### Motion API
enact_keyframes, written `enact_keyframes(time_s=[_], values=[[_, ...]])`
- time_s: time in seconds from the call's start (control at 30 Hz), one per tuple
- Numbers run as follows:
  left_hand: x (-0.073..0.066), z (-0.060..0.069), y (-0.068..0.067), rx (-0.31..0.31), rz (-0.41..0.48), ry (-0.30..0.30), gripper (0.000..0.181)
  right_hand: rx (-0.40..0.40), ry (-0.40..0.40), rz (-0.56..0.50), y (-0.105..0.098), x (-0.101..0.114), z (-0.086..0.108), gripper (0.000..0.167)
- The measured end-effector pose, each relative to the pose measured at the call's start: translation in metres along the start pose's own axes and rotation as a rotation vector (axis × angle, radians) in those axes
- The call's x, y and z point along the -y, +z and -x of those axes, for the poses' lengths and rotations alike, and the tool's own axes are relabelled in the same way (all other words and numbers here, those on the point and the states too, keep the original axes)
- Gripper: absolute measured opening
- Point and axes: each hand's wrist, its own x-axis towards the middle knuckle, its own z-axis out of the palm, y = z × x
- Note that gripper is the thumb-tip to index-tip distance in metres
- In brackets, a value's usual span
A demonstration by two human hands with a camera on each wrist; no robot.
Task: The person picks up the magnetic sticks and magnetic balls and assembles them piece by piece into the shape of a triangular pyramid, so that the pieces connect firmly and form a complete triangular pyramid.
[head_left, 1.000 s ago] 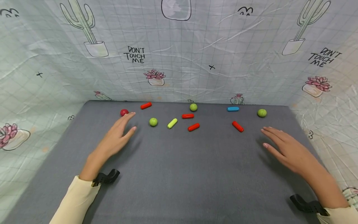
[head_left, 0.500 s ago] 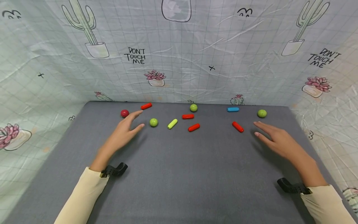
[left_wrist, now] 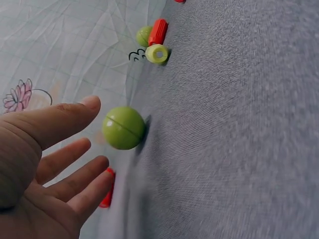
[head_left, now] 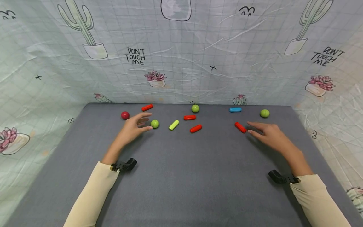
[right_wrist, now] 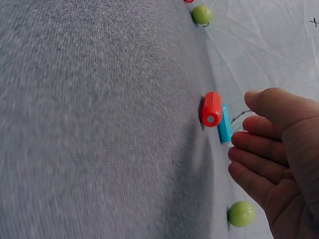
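Note:
My left hand (head_left: 131, 130) hovers just left of a green ball (head_left: 154, 124), its thumb and fingers spread apart and holding nothing. In the left wrist view that ball (left_wrist: 123, 128) sits a little beyond the thumb tip. My right hand (head_left: 269, 135) is beside a slanted red stick (head_left: 240, 127), with thumb and fingers parted around nothing. The right wrist view has this short ribbed red stick (right_wrist: 212, 109) in front of the fingertips, a blue stick (right_wrist: 225, 124) behind it. I see a gap between each hand and its nearest piece.
A red ball (head_left: 125, 115) and another red stick (head_left: 147, 107) lie at the back left. Mid-table are a yellow-green stick (head_left: 174, 125), two red sticks (head_left: 189, 117) and a green ball (head_left: 195, 108). Another green ball (head_left: 264, 113) is back right. A printed cloth (head_left: 184, 63) rises behind.
My left hand has moved rightward, from near the red ball to the green ball. My right hand has moved leftward and slightly forward to the slanted red stick. The pieces have stayed put.

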Motion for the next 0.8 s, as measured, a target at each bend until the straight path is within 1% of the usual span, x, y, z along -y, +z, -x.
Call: enact_keyframes(time_s=[0.1,0.2,0.27,0.5,0.6,0.73,0.8], values=[[0.001,-0.004,0.003,0.016,0.035,-0.013,0.059,-0.014,-0.001,-0.022,0.002,0.002,-0.003,0.044],[0.003,-0.007,0.005,0.019,0.062,-0.020,0.056,-0.024,-0.007,-0.054,0.005,0.002,-0.005,0.041],[0.004,-0.009,0.007,0.020,0.065,-0.024,0.055,-0.025,-0.008,-0.074,0.007,0.001,-0.007,0.040],[0.007,-0.013,0.011,0.016,0.025,-0.032,0.050,-0.046,0.033,-0.105,0.014,-0.003,-0.013,0.038],[0.008,-0.017,0.012,0.010,0.006,-0.031,0.045,-0.052,0.048,-0.126,0.018,-0.005,-0.016,0.039],[0.012,-0.022,0.011,0.003,-0.008,-0.042,0.037,-0.045,0.062,-0.141,0.022,-0.009,-0.021,0.040],[0.012,-0.024,0.010,0.000,-0.012,-0.052,0.036,-0.033,0.083,-0.149,0.023,-0.012,-0.022,0.041]])
